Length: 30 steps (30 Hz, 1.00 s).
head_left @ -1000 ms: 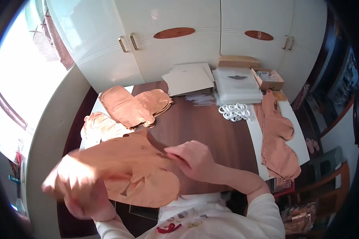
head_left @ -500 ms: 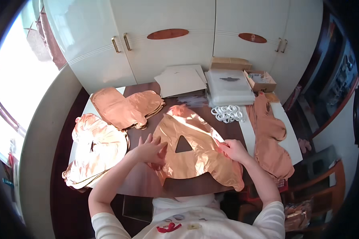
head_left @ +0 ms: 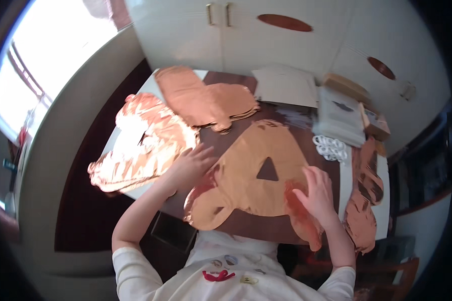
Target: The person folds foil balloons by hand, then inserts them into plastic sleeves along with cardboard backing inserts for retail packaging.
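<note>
Foil piece (head_left: 243, 160) laid flat, presumably for two-sided reach; left hand (head_left: 192, 161) spread, empty; right hand (head_left: 316, 194) blurred, grip cannot be told.

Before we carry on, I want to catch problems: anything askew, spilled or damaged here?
Slightly: the right leg of the A-shaped foil balloon, by the right hand, looks curled and narrower than its left leg. The wrinkled foil stack at left overhangs the table. No spill shows.

we lose part of the flat copper-coloured foil sheet (head_left: 238, 173) behind the bare right hand (head_left: 320, 194); the upper edge crops the glossy white cabinet (head_left: 281, 47), and we see the rectangular stack of clear plastic (head_left: 339, 120) only blurred.
</note>
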Each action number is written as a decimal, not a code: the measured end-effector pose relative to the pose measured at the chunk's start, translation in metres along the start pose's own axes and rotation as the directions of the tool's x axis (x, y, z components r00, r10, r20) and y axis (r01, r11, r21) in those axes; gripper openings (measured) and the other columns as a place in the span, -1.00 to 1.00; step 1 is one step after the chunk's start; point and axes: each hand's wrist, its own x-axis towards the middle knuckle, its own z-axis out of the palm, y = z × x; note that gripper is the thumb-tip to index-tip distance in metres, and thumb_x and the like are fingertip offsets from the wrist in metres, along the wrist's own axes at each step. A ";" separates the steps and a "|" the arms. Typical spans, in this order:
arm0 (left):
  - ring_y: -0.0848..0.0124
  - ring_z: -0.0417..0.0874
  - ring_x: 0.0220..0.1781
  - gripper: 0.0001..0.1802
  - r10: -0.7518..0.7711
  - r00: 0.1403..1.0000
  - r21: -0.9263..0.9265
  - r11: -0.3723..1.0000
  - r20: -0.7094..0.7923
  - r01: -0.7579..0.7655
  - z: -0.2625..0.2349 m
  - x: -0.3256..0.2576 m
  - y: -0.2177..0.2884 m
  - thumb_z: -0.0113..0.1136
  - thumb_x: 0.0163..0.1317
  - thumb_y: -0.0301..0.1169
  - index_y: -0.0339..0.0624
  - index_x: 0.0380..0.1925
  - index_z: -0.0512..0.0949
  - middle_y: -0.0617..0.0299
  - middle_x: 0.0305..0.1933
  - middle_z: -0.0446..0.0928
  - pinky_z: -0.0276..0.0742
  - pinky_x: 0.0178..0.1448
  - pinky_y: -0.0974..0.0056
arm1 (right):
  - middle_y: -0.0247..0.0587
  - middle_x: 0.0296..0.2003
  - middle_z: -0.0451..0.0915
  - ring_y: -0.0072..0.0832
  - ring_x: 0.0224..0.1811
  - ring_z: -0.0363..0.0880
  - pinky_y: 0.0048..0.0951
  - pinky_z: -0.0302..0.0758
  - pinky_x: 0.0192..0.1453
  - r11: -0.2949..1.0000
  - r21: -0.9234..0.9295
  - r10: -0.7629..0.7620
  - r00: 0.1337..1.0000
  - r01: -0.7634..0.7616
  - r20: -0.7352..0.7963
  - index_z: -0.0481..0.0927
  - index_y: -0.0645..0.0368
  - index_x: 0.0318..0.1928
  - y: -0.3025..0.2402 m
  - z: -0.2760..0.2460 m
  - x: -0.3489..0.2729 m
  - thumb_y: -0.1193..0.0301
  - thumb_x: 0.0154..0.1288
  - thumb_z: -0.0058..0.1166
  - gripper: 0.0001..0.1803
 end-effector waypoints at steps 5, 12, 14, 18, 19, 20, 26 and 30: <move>0.08 0.33 0.29 -0.58 -0.274 0.899 -0.215 0.954 -0.343 0.208 -0.043 -0.029 -0.010 0.22 0.15 -0.25 -0.14 0.01 0.50 0.06 0.22 0.39 0.26 0.30 0.06 | -0.15 0.08 0.45 -0.22 0.06 0.47 -0.24 0.42 0.07 0.699 0.429 -0.620 0.784 0.573 -0.038 0.47 0.19 0.02 -0.106 0.021 0.048 0.37 0.02 0.21 -0.51; 0.02 0.38 0.23 -0.58 -0.393 0.851 -0.328 0.902 -0.348 0.282 -0.038 -0.085 -0.010 0.30 0.05 -0.35 -0.14 -0.04 0.53 0.01 0.16 0.43 0.31 0.26 0.05 | -0.25 -0.26 0.51 -0.36 -0.13 0.49 -0.30 0.44 -0.04 0.536 0.269 -0.784 0.590 0.800 -0.194 0.55 0.20 -0.22 -0.244 0.150 0.085 0.32 0.12 0.03 -0.74; 0.03 0.38 0.24 -0.60 -0.434 0.832 -0.356 0.881 -0.346 0.312 -0.034 -0.098 -0.005 0.29 0.05 -0.40 -0.16 -0.06 0.54 0.02 0.16 0.43 0.34 0.25 0.06 | -0.33 -0.34 0.53 -0.42 -0.15 0.49 -0.34 0.40 -0.04 0.514 0.172 -0.764 0.540 0.840 -0.354 0.59 0.15 -0.32 -0.257 0.174 0.089 0.32 0.04 0.02 -0.78; 0.08 0.39 0.24 -0.63 -0.508 0.812 -0.436 0.825 -0.288 0.361 -0.027 -0.114 -0.001 0.30 0.02 -0.48 -0.20 -0.10 0.56 0.03 0.15 0.44 0.40 0.21 0.13 | -0.41 -0.47 0.53 -0.47 -0.29 0.47 -0.43 0.36 -0.22 0.471 0.119 -0.772 0.474 0.874 -0.424 0.57 0.01 -0.61 -0.262 0.172 0.102 0.37 -0.07 0.04 -0.92; 0.08 0.39 0.24 -0.64 -0.488 0.817 -0.433 0.836 -0.306 0.337 -0.028 -0.114 -0.001 0.30 0.03 -0.47 -0.21 -0.10 0.56 0.03 0.15 0.44 0.40 0.21 0.13 | -0.45 -0.53 0.52 -0.49 -0.35 0.47 -0.44 0.35 -0.21 0.486 0.107 -0.765 0.482 0.867 -0.428 0.55 0.00 -0.65 -0.262 0.170 0.104 0.37 -0.07 0.04 -0.90; 0.09 0.39 0.24 -0.64 -0.468 0.822 -0.431 0.847 -0.324 0.312 -0.028 -0.112 -0.001 0.30 0.03 -0.47 -0.21 -0.11 0.57 0.03 0.15 0.44 0.40 0.21 0.13 | -0.45 -0.53 0.52 -0.49 -0.35 0.47 -0.44 0.35 -0.21 0.507 0.102 -0.756 0.498 0.856 -0.425 0.55 0.00 -0.65 -0.262 0.170 0.106 0.37 -0.07 0.04 -0.90; 0.07 0.38 0.26 -0.64 -0.340 0.869 -0.434 0.886 -0.361 0.166 -0.043 -0.074 0.007 0.21 -0.03 -0.55 -0.21 -0.13 0.57 0.05 0.14 0.45 0.32 0.28 0.10 | -0.19 -0.25 0.55 -0.29 -0.07 0.45 -0.29 0.40 0.00 0.569 0.599 -0.615 0.775 0.564 -0.145 0.61 0.16 -0.39 -0.249 0.158 0.111 0.26 -0.06 0.21 -0.74; 0.07 0.41 0.25 -0.65 -0.303 0.878 -0.471 0.876 -0.370 0.104 -0.047 -0.053 0.018 0.19 0.00 -0.57 -0.24 -0.12 0.56 0.05 0.12 0.47 0.35 0.26 0.11 | -0.10 -0.18 0.53 -0.23 -0.06 0.51 -0.26 0.43 0.01 0.627 0.575 -0.559 0.818 0.525 -0.137 0.57 0.18 -0.22 -0.203 0.114 0.091 0.17 -0.11 0.33 -0.54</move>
